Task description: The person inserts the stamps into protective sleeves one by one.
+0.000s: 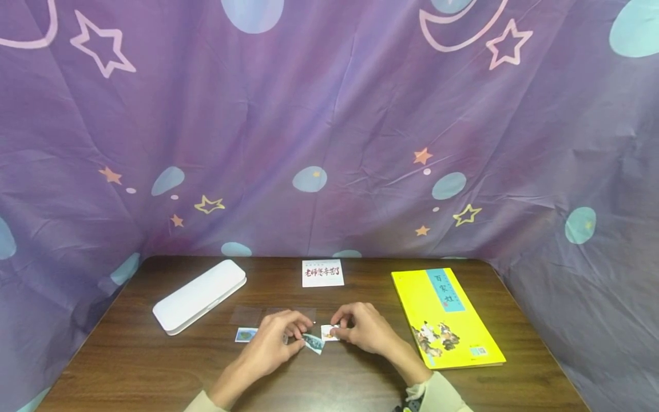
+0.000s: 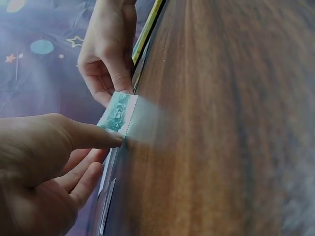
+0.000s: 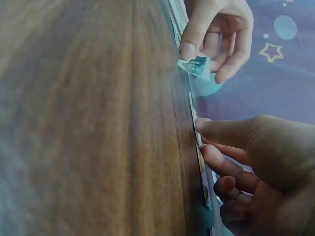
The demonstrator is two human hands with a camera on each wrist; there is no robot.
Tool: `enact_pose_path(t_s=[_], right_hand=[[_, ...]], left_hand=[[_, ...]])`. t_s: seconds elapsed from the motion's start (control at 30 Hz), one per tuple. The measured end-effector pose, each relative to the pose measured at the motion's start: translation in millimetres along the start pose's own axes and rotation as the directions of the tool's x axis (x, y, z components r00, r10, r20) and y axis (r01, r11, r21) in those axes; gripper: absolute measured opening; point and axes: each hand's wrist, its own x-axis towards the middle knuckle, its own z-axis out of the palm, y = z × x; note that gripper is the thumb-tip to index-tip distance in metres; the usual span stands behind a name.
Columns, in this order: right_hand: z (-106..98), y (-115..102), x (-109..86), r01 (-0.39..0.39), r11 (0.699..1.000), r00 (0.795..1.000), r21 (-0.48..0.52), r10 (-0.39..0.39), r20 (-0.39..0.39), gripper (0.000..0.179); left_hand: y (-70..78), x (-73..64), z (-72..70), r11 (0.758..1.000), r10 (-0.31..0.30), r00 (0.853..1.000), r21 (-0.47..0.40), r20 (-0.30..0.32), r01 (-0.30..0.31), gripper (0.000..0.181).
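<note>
My left hand [image 1: 275, 340] pinches a green stamp [image 1: 313, 343] with perforated edges between thumb and fingers. In the left wrist view, that stamp [image 2: 118, 113] is tilted up off the table, the thumb at its lower corner. Just to its right, my right hand [image 1: 365, 327] pinches the edge of a small white stamp [image 1: 326, 332] with an orange picture, low over the table. Thumb and forefinger of the right hand [image 3: 266, 152] meet at its edge in the right wrist view. A stamp with a blue border [image 1: 245, 335] lies left of my left hand, partly covered by it.
Transparent sleeves [image 1: 247, 315] lie flat behind the left hand. A white card with red writing [image 1: 322, 273] is at the back middle. A white case [image 1: 201, 296] stands at the left, and a yellow book [image 1: 463, 326] lies at the right. A purple curtain [image 1: 329, 114] hangs behind the table.
</note>
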Motion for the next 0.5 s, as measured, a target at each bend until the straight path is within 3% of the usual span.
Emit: enact_pose_path(t_s=[0.27,0.5], right_hand=[[-1,0,0.9,-0.003,1.000,1.000,0.027,0.002,0.026,0.011],[1,-1,10.4,0.035,0.994,0.999,0.100,-0.037,0.015,0.008]], left_hand=[[-1.9,-1.7,-4.9,0.999,-0.036,0.999,-0.037,-0.013,0.035,0.020],[-5.5,-0.8,-8.4,0.981,-0.089,0.995,-0.176,-0.039,0.081,0.011]])
